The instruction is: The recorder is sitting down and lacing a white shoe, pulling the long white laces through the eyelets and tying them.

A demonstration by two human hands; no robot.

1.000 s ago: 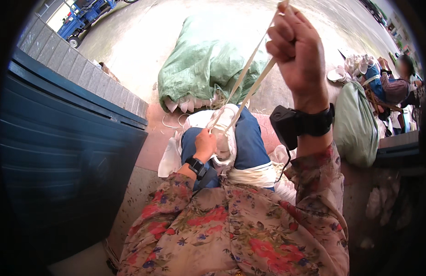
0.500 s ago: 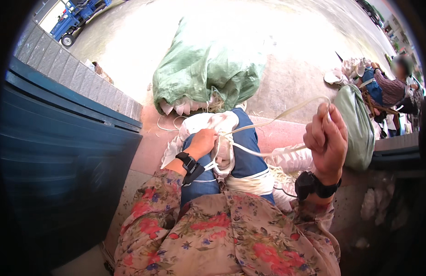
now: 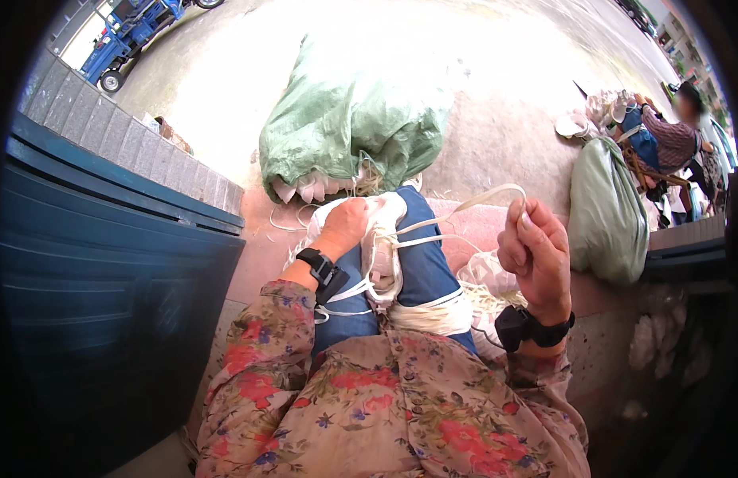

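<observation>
Across my lap lies a white shoe [image 3: 394, 209], with its pinkish inside and lacing edges turned toward me. My left hand [image 3: 345, 226] is closed on its far left edge. Raised to the right, my right hand [image 3: 536, 255] pinches the end of a flat cream shoelace [image 3: 490, 191] between thumb and fingers. From there the lace arcs slackly back to the shoe. A second strand leaves the shoe's right edge toward the right hand. Round my right thigh is bound a thick bundle of cream laces [image 3: 433, 313]; a thin white cord loops round the left thigh.
Ahead stands a big green sack [image 3: 357, 119] with whitish pieces at its mouth. Another green sack [image 3: 608, 211] leans at right, near a seated person [image 3: 676, 139]. White pieces and loose laces [image 3: 492, 291] lie beside my right leg. A blue metal door [image 3: 114, 295] borders my left.
My right hand has come left and slightly down, so the lace hangs slacker in a higher arc. My left hand has shifted a little up and left along the shoe.
</observation>
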